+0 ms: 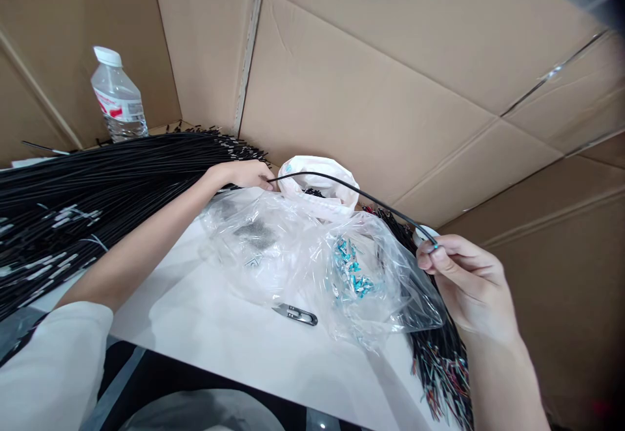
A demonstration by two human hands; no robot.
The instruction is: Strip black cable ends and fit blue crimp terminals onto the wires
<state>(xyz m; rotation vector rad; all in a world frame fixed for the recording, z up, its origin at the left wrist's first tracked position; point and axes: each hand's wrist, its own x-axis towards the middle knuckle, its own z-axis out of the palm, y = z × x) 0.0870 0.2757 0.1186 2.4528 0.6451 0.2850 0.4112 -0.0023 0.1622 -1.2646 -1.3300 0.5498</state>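
Note:
A thin black cable (pixel 336 179) arcs between my two hands over the white tabletop. My right hand (pixel 469 275) pinches its right end between thumb and fingers, and a small blue piece shows at the fingertips. My left hand (pixel 251 175) is closed on the cable's other end, beside a white bag with a rolled rim (pixel 349 180); some black bits lie inside that bag. Below the cable, a clear plastic bag (pixel 415 301) contains several blue and silver small parts (pixel 352 268). Another clear bag (pixel 229 255) with small dark contents lies to its left.
Thread snips (pixel 295 314) lie on the white tabletop (pixel 234 353). A big pile of black cables (pixel 122 170) covers the left side, with a water bottle (pixel 118 102) behind. More cables with coloured wire ends (pixel 439 366) lie at right. Cardboard walls (pixel 342 79) enclose the back.

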